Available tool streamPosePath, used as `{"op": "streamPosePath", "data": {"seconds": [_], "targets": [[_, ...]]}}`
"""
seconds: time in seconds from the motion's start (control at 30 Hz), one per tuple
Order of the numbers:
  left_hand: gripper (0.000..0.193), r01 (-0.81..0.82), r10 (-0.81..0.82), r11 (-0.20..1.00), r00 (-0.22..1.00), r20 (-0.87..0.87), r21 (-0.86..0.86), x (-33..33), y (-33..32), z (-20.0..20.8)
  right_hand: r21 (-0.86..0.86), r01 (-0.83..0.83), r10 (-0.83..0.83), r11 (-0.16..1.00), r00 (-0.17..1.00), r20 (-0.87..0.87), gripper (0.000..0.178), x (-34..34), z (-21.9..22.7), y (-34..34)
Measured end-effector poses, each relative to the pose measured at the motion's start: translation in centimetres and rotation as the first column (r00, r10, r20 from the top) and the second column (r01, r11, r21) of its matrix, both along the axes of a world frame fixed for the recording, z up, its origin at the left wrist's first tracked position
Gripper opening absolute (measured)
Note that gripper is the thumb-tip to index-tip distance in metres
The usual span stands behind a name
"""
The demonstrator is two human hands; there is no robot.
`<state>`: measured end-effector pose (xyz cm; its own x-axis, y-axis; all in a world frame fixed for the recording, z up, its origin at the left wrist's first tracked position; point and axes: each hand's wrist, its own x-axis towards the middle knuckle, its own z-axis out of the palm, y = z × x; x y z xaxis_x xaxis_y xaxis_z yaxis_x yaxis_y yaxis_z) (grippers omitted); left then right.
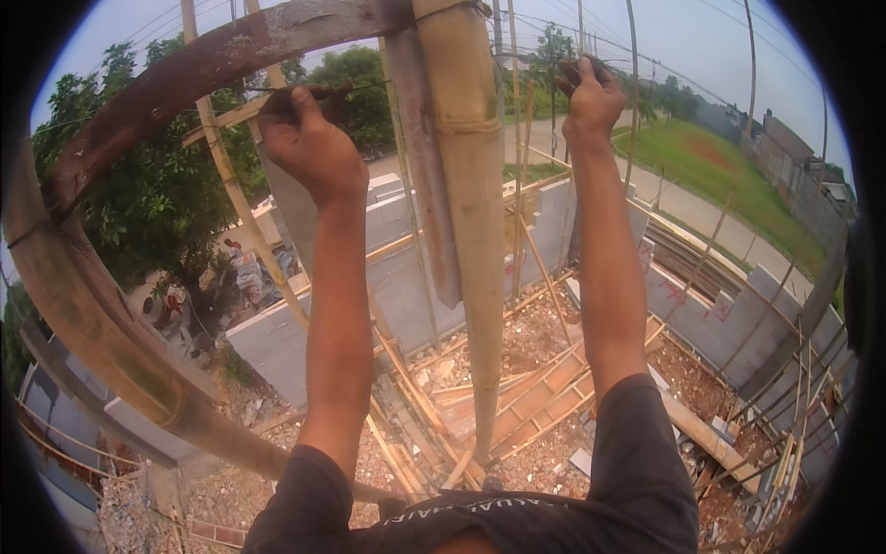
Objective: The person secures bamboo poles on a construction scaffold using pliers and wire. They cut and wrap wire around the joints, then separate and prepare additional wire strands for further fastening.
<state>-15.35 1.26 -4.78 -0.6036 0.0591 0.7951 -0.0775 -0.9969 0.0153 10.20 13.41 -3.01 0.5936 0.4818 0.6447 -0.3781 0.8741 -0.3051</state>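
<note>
Overhead, both my arms reach up on either side of an upright bamboo pole [469, 231]. My left hand [314, 152], fingers curled inward, appears to grip a dark piece [337, 100]; my right hand [593, 102], likewise partly closed, seems to pinch another dark piece [604, 67], too small to identify. Whether the two pieces join behind the pole, I cannot tell. The pole stands between my hands, with a brownish post [425, 185] close along its left and a reddish-brown beam [231, 51] running in toward their upper parts. I judge the step in hand to be two-handed handling of the dark pieces about the pole; the next move seems to call for a firm hold and matched, even effort from both sides
</note>
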Motion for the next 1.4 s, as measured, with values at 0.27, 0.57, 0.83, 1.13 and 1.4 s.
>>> {"op": "streamPosePath", "data": {"seconds": [0.27, 0.57, 0.83, 1.13, 1.4], "targets": [[0.008, -0.057, 0.057, 0.997, 0.998, -0.001, 0.046, -1.7, 0.8, 0.1, -0.105, -0.162, 0.163, 0.981, 0.987, 0.005, 0.013, -1.8, -0.9, 3.8], [0.013, -0.236, 0.243, 0.97, 0.96, -0.138, 0.06, -1.1, -0.1, 0.1, -0.152, -0.169, 0.168, 0.974, 0.986, -0.015, 0.011, -1.8, -1.7, 2.2], [0.012, -0.457, 0.451, 0.888, 0.844, -0.29, 0.05, 2.2, -2.1, -0.1, -0.035, -0.034, 0.035, 0.999, 0.998, 0.042, 0.012, -0.6, -2.0, -2.2], [0.013, -0.724, 0.865, 0.472, 0.269, -0.423, 0.504, 6.2, -1.1, 0.1, 0.576, 0.502, -0.742, 0.646, 0.591, 0.318, 0.015, -3.2, -5.5, -13.4], [0.018, -0.809, 0.902, 0.34, 0.136, -0.41, 0.479, 7.3, -0.1, -1.5, 0.771, 0.471, -0.872, 0.429, 0.437, 0.218, 0.015, -4.0, -3.4, -13.2]]}}
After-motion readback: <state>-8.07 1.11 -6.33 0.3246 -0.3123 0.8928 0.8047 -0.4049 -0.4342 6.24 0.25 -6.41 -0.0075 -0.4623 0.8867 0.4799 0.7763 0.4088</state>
